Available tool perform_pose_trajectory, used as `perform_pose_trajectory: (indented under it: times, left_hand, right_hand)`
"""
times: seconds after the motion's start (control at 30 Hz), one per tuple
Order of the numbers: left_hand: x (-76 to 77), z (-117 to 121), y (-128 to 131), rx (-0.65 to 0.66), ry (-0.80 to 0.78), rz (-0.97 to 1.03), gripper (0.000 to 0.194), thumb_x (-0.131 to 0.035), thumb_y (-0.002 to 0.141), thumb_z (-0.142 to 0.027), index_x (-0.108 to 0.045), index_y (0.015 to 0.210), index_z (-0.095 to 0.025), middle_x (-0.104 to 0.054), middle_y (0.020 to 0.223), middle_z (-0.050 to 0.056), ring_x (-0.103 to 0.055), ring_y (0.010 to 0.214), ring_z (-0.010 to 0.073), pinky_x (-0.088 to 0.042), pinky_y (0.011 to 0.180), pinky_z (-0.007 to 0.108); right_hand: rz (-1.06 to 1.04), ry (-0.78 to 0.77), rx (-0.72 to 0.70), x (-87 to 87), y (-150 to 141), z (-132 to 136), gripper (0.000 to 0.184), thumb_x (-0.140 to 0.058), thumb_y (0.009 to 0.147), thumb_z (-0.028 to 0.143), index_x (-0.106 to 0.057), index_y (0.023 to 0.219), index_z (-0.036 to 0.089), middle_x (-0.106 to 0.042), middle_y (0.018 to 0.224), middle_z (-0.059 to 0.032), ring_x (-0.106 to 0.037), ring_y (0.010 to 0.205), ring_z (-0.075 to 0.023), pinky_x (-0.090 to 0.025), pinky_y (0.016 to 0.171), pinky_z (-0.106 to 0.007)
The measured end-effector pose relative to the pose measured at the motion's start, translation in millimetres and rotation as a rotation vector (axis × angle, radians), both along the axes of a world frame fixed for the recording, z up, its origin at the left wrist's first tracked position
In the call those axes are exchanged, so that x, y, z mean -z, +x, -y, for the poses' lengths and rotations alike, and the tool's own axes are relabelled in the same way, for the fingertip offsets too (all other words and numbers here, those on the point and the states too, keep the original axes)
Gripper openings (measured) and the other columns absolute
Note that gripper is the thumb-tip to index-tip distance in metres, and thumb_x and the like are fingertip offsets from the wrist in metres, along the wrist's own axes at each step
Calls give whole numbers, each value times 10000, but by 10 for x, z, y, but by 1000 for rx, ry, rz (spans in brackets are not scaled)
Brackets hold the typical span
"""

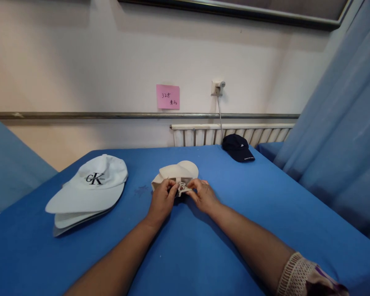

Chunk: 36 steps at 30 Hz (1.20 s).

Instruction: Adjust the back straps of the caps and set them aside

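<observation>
A beige cap (172, 170) rests on the blue table cover (185, 250), its brim pointing away to the far right. At its near edge a light strap or cord tie (181, 188) hangs in loops. My left hand (164, 197) pinches the left side of this tie, thumb and fingers together. My right hand (204, 195) grips the right side of it with thumb and forefinger. Exactly how the ends run between the fingers is too small to make out.
Several white caps (94, 181) lie stacked at the left, the top one marked CK. A dark navy cap (237, 147) sits at the far right edge by a radiator (203, 135). Blue curtains (336, 123) hang on both sides. A cable (219, 111) drops from a wall socket.
</observation>
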<state>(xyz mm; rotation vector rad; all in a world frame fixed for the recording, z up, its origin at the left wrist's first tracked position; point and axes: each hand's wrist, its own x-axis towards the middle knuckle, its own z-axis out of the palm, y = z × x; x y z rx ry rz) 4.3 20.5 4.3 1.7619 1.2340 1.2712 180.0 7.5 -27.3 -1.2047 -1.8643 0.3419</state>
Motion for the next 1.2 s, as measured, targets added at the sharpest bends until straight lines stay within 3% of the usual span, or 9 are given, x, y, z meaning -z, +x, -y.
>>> perform_pose_trajectory:
  times: [0.17, 0.3, 0.5, 0.67, 0.83, 1.0, 1.2]
  left_hand:
    - [13, 57, 13, 63, -12, -8, 116, -672, 787, -316, -642, 775, -204, -654, 723, 20, -575, 687, 178, -403, 668, 256]
    - [-22, 150, 25, 151, 70, -104, 339, -777, 671, -276, -653, 979, -212, -694, 961, 59, -624, 886, 222, -443, 816, 298]
    - [-19, 115, -28, 136, 138, -386, 197, -526, 861, -270, -619, 1021, -203, -704, 971, 52, -644, 903, 225, -468, 816, 343]
    - [0, 68, -67, 123, 90, -409, 193, -509, 880, -320, -619, 979, -195, -710, 899, 37, -649, 841, 214, -465, 759, 326]
    - [-23, 61, -47, 83, -5, -293, 235, -528, 870, -392, -620, 932, -186, -701, 824, 10, -646, 763, 189, -472, 717, 294]
    - [-18, 47, -60, 127, -28, -259, 262, -526, 864, -411, -638, 912, -179, -699, 808, 7, -638, 749, 181, -470, 696, 281]
    - [-49, 62, -99, 169, 33, -371, 285, -509, 885, -413, -670, 961, -190, -715, 886, 19, -642, 805, 188, -472, 748, 296]
  right_hand:
    - [-127, -58, 5, 91, 14, -31, 16, -645, 843, 215, -657, 836, 223, -680, 851, -22, -599, 845, -203, -407, 799, -318]
    - [-137, 34, 2, 52, 42, -6, 46, -625, 854, 198, -657, 825, 213, -673, 899, -29, -588, 898, -193, -405, 819, -305]
    - [-97, 11, 40, 62, 50, -23, 85, -614, 866, 204, -650, 794, 229, -696, 808, 13, -605, 823, -178, -401, 836, -310]
    - [-105, -7, 22, 83, 46, 24, 40, -571, 892, 223, -606, 910, 219, -690, 860, 2, -622, 837, -177, -425, 835, -325]
    - [104, 121, -12, 30, -14, 165, 439, -760, 743, 303, -514, 1086, 182, -646, 1042, -88, -588, 971, -248, -421, 888, -402]
    - [181, 153, -2, 35, -53, 158, 237, -593, 837, 149, -515, 1059, 173, -656, 981, -91, -608, 925, -235, -417, 873, -397]
    - [113, 171, -18, 32, 6, 126, 186, -549, 898, 154, -593, 1075, 192, -707, 963, -67, -636, 895, -211, -413, 895, -371]
